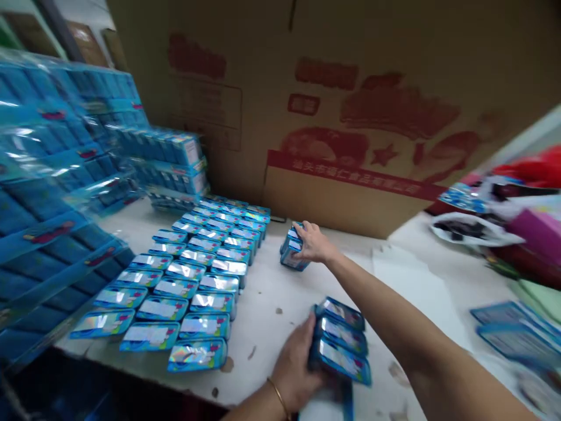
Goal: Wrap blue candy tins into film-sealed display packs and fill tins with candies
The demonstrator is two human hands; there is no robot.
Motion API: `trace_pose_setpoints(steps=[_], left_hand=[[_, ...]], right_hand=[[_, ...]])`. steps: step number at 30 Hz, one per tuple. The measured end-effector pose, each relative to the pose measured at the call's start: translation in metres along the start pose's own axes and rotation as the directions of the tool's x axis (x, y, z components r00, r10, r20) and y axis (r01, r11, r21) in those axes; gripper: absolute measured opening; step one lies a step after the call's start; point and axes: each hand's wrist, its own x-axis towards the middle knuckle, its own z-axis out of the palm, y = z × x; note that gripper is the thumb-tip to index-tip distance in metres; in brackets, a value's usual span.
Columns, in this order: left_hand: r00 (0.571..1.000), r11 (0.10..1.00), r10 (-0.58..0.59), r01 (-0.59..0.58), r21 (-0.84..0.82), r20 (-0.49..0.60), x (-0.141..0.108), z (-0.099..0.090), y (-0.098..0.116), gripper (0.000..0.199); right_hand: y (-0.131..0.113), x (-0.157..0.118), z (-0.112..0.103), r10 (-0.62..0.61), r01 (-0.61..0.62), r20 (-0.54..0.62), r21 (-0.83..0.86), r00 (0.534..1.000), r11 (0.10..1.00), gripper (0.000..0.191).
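My right hand (314,242) reaches to the back of the table, its fingers wrapped round a few small blue boxes (293,257) standing near the carton. Nearer to me, my left hand (295,365), with a thin gold bangle at the wrist, grips the left side of a group of three blue boxes (342,339) with rounded corners and shiny tops. Part of a pale, blue-edged piece (328,403) shows under that hand; its kind is unclear. Left of both hands stand close rows of similar blue boxes (205,272).
A large brown carton (350,193) with red print walls off the back. Wrapped stacks of blue packs (56,169) rise at the left, beside a smaller stack (169,164). At the right lie blue-edged flat pieces (517,333), a white bag (473,228) and a purple item (537,237).
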Motion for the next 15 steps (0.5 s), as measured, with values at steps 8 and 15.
trace_pose_setpoints(steps=[8, 15], left_hand=[[1.0, 0.999, 0.013, -0.012, -0.046, 0.016, 0.002, 0.0, 0.003, 0.098], [0.969, 0.956, 0.245, -0.242, 0.165, -0.003, -0.045, 0.031, 0.085, 0.079]], right_hand=[[0.08, -0.229, -0.05, 0.212, -0.22, -0.094, -0.087, 0.973, 0.972, 0.093], [0.055, -0.337, 0.002, 0.086, -0.074, -0.279, 0.053, 0.956, 0.996, 0.09]])
